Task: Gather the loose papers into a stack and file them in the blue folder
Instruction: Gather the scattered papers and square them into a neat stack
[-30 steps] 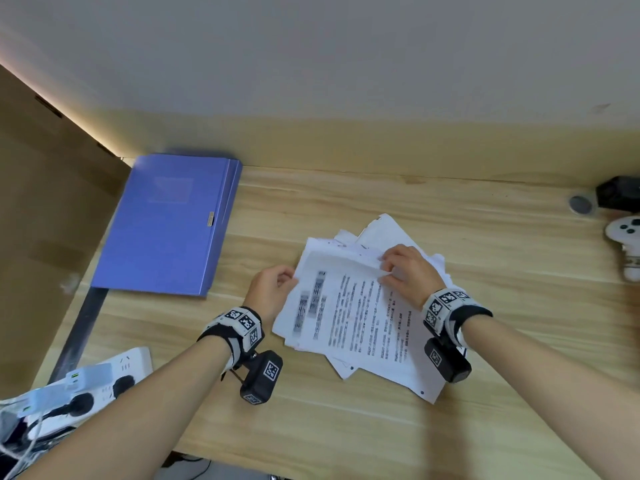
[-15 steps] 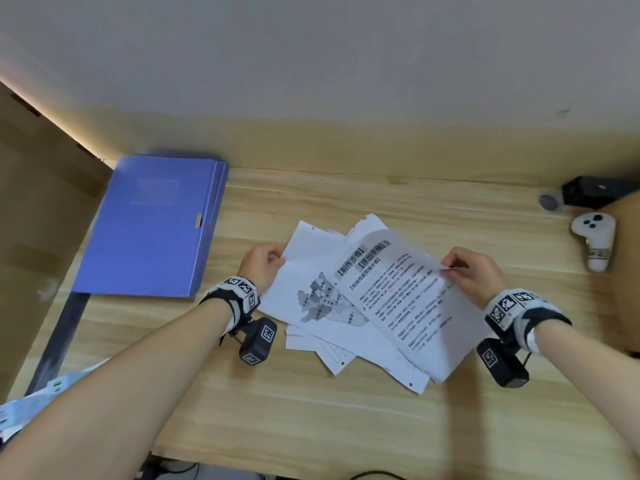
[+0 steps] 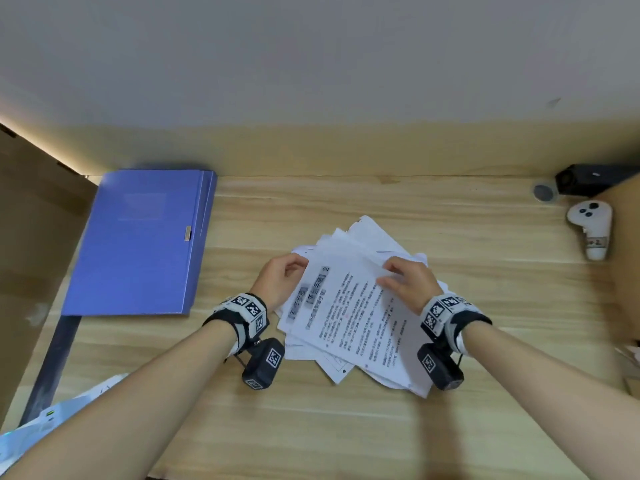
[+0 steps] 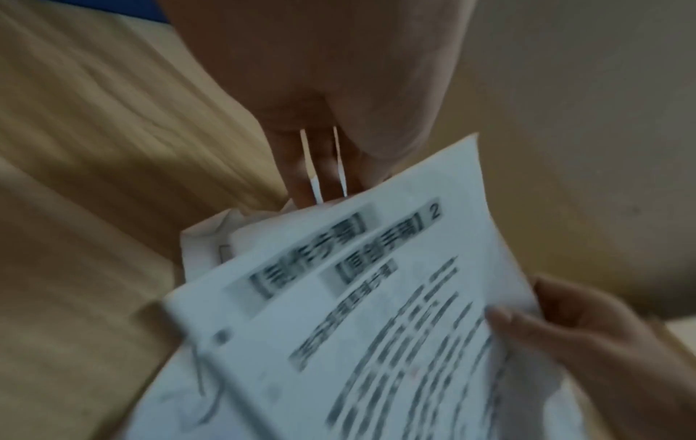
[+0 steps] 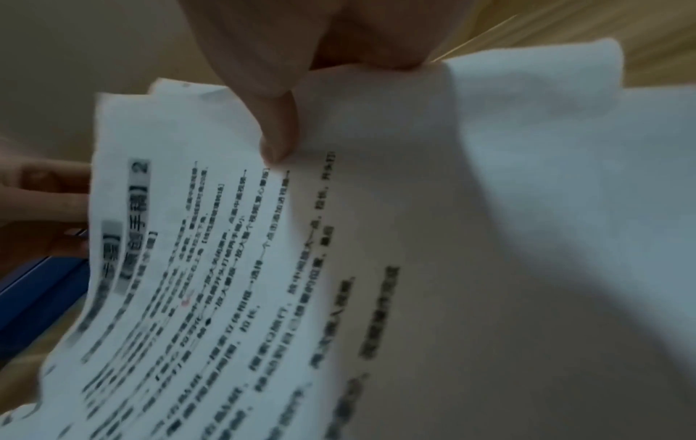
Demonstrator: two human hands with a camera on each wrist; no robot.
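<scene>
Several loose white printed papers (image 3: 349, 317) lie in an untidy, fanned pile at the middle of the wooden desk. My left hand (image 3: 282, 278) grips the pile's left edge, fingers curled round the sheets (image 4: 339, 297). My right hand (image 3: 408, 282) pinches the right edge of the top printed sheet (image 5: 263, 268), thumb on top, as the right wrist view shows. The blue folder (image 3: 142, 244) lies closed and flat at the desk's back left, apart from the papers; its dark blue edge (image 5: 34, 294) shows in the right wrist view.
A white hand controller (image 3: 590, 230) and a black box (image 3: 588, 178) sit at the desk's back right. A power strip (image 3: 52, 414) pokes in at the near left. A brown panel (image 3: 34, 254) bounds the left side, a wall the back.
My right hand has brought the lifted printed sheet back left onto the pile. My left hand stays at the pile's left edge. The camera view has shifted slightly.
</scene>
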